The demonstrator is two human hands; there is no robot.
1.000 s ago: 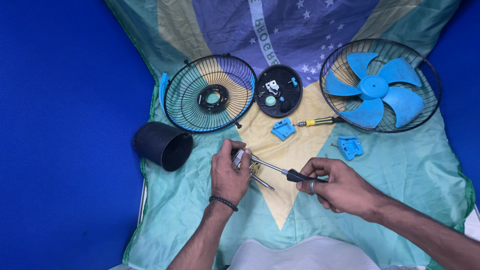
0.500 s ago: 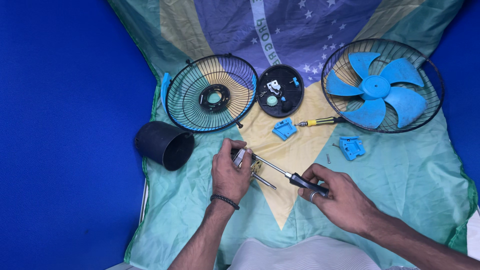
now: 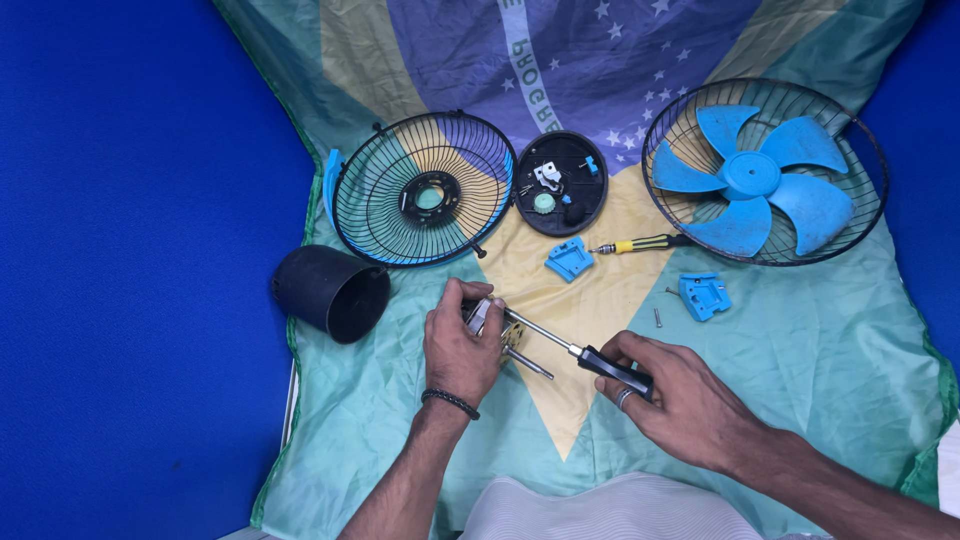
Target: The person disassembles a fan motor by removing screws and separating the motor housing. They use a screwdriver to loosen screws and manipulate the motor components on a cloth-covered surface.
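We're looking straight down at our own two hands over a green, yellow and blue cloth (image 3: 800, 350) spread on a blue worktop (image 3: 130, 300). Our left hand (image 3: 460, 345) is closed around a small metal motor (image 3: 495, 322), holding it just above the cloth near the middle; a thin shaft pokes out of it to the lower right. Our right hand (image 3: 680, 395) is wrapped tight around the black handle of a screwdriver (image 3: 575, 350), and its steel shank runs up and to the left until the tip meets the motor, right beside the left thumb. There's a ring on one right finger and a dark band on the left wrist.

Around us, the parts are laid out. Up left of the hands sits a black cup (image 3: 335, 292) lying on its side, mouth toward us. Just above it lies a wire grille (image 3: 425, 190) with a blue rim, and touching its right edge is a round black cover (image 3: 560, 183) with small bits inside. On the far right, a second grille (image 3: 860, 120) carries the blue blade (image 3: 752, 178). A yellow-handled screwdriver (image 3: 640, 243) lies between the cover and that grille, its tip pointing left toward a blue clip (image 3: 568, 257). Another blue clip (image 3: 703, 294) rests below the blade, with a loose screw (image 3: 657, 317) just beside it.
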